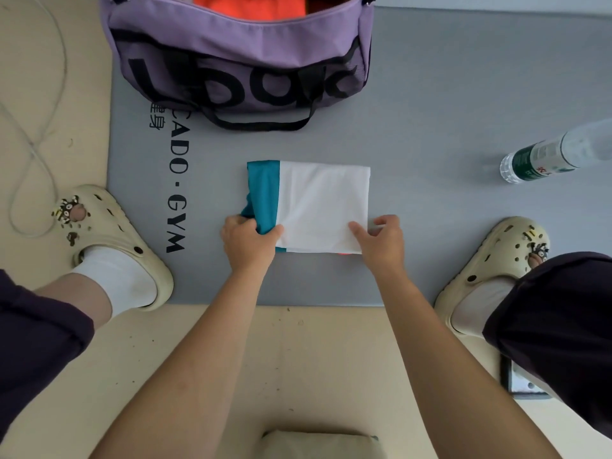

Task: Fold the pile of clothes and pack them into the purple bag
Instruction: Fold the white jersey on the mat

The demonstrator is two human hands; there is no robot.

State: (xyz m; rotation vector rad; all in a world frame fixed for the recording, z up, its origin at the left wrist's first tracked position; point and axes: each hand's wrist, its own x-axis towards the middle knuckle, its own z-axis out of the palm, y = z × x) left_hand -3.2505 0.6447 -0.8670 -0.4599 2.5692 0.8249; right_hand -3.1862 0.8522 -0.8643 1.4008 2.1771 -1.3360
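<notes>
Grey mat point(447, 94) under us. Purple bag point(238, 58) open, beyond our hands, orange cloth point(248, 6) inside. Folded white-teal shirt point(314, 200) between: left hand point(246, 238) grip pinches its teal corner, right hand point(381, 240) grip pinches its white corner. Bottle point(546, 154) far right.

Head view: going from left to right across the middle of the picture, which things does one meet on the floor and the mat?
Pale cable → left clog → black mat lettering → left hand → folded white and teal garment → right hand → right clog → water bottle.
</notes>
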